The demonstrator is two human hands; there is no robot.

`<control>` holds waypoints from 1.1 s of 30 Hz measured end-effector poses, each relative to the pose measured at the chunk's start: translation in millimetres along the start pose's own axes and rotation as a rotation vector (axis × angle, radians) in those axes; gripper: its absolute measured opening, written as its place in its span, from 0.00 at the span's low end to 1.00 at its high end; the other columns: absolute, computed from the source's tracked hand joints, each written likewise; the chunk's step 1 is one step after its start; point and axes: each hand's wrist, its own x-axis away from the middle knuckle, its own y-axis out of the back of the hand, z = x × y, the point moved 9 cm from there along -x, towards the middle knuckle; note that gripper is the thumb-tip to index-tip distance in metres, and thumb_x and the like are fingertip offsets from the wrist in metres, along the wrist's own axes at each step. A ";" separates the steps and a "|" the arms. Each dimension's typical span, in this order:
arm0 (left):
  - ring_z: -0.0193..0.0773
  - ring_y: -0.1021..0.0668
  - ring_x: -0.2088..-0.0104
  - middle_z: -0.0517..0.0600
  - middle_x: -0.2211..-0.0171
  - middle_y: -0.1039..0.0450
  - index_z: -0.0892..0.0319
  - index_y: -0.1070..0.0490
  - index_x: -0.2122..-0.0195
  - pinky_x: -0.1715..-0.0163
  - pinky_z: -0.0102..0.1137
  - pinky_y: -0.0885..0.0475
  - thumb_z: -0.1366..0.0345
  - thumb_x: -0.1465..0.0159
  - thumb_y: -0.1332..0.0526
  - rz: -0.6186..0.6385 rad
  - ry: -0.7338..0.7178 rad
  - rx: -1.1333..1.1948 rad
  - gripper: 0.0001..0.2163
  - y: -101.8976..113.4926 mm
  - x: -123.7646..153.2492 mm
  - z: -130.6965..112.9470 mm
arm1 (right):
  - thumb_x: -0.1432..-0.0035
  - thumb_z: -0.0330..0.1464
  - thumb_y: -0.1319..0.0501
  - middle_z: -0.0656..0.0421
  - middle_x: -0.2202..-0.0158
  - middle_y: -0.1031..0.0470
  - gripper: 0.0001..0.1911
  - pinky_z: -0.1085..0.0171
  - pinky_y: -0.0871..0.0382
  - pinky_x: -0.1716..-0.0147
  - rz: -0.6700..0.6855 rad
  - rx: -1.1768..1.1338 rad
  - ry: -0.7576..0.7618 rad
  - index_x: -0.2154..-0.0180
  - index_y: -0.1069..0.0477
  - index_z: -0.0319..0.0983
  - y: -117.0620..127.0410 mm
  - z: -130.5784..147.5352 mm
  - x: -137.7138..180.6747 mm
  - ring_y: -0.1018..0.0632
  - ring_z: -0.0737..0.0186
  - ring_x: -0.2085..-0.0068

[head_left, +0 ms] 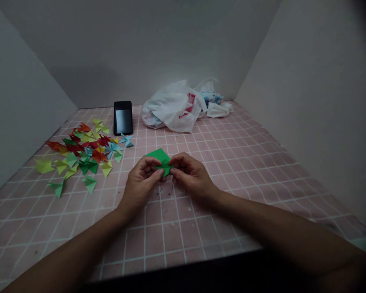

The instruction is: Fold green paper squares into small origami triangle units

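A bright green sheet of origami paper (159, 155), partly folded, is held between both hands above the checked cloth. My left hand (143, 176) is closed, pinching its left side and lower edge between thumb and fingers. From the other side my right hand (191, 173) grips the paper's right edge, thumb and fingertips pressed together. Fingers cover part of the folds near the bottom. Left of my hands lies a loose pile of small folded paper shapes (88, 165) in green, yellow, red, orange and light blue.
Pink cloth with white grid lines (232, 175) covers the table. At the back, a black phone (123, 118) leans upright behind the pile. A white plastic bag with red print (172, 106) lies right of it, beside a smaller blue-and-white packet (212, 97). Grey walls enclose three sides.
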 end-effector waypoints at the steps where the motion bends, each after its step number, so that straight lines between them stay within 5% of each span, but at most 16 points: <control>1: 0.32 0.21 0.72 0.43 0.72 0.25 0.57 0.30 0.63 0.68 0.28 0.23 0.65 0.44 0.28 0.002 0.002 -0.001 0.12 0.0 -0.1 0.5 | 0.40 0.31 0.35 0.65 0.69 0.29 0.08 0.65 0.33 0.72 0.002 -0.002 0.000 0.58 0.31 0.43 -0.3 0.1 -0.1 0.28 0.69 0.72; 9: 0.33 0.20 0.70 0.43 0.70 0.24 0.58 0.29 0.58 0.66 0.29 0.22 0.65 0.45 0.28 -0.004 -0.020 0.024 0.16 0.2 -1.0 -0.6 | 0.42 0.31 0.35 0.65 0.70 0.29 0.10 0.66 0.34 0.74 -0.008 -0.026 -0.013 0.58 0.31 0.42 0.6 -2.2 -1.1 0.28 0.69 0.74; 21: 0.31 0.21 0.71 0.45 0.70 0.23 0.59 0.26 0.66 0.67 0.27 0.23 0.67 0.45 0.28 -0.003 -0.019 0.037 0.09 1.9 -1.2 -0.1 | 0.40 0.30 0.36 0.65 0.69 0.29 0.09 0.66 0.34 0.73 0.007 -0.019 0.011 0.57 0.31 0.43 -1.4 0.2 1.4 0.29 0.69 0.72; 33: 0.34 0.19 0.71 0.47 0.71 0.20 0.60 0.23 0.63 0.66 0.29 0.22 0.63 0.44 0.28 -0.009 0.032 -0.004 0.10 6.1 -2.1 7.0 | 0.41 0.30 0.36 0.61 0.65 0.25 0.08 0.64 0.30 0.68 0.081 0.034 0.000 0.58 0.28 0.40 -5.1 -2.6 -0.3 0.25 0.68 0.69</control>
